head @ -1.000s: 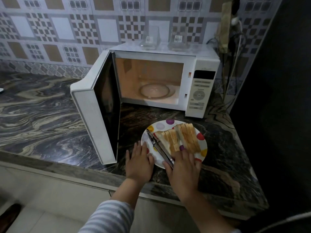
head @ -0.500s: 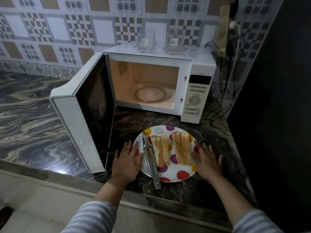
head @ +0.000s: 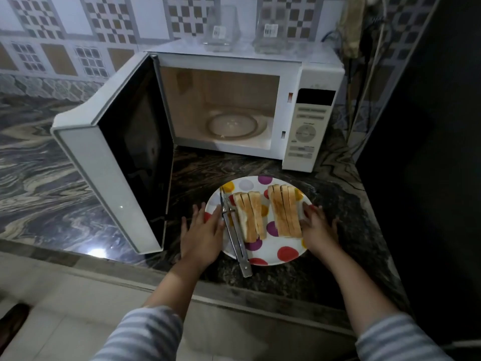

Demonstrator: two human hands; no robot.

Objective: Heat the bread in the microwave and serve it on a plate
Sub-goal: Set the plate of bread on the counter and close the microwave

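A white plate (head: pixel 270 252) with coloured dots sits on the dark marble counter in front of the microwave. Two stacks of toasted bread slices lie on it, one at the left (head: pixel 250 217) and one at the right (head: pixel 285 209). Metal tongs (head: pixel 235 235) rest across the plate's left side, their handle end over the near rim. My left hand (head: pixel 201 234) touches the plate's left rim with fingers spread. My right hand (head: pixel 316 230) grips the right rim. The white microwave (head: pixel 307 121) stands behind with its door (head: pixel 109 168) swung wide open and its glass turntable (head: pixel 234 125) bare.
The open door juts out toward the counter's front edge, just left of my left hand. Two clear glass containers (head: pixel 221 29) stand on top of the microwave. Cables and a plug (head: pixel 364 74) hang at the right beside a dark tall surface. Patterned marble counter (head: pixel 39 178) stretches left.
My right hand left the tongs and moved to the plate's right rim. Both hands have closed in on the plate's sides. The camera has come nearer.
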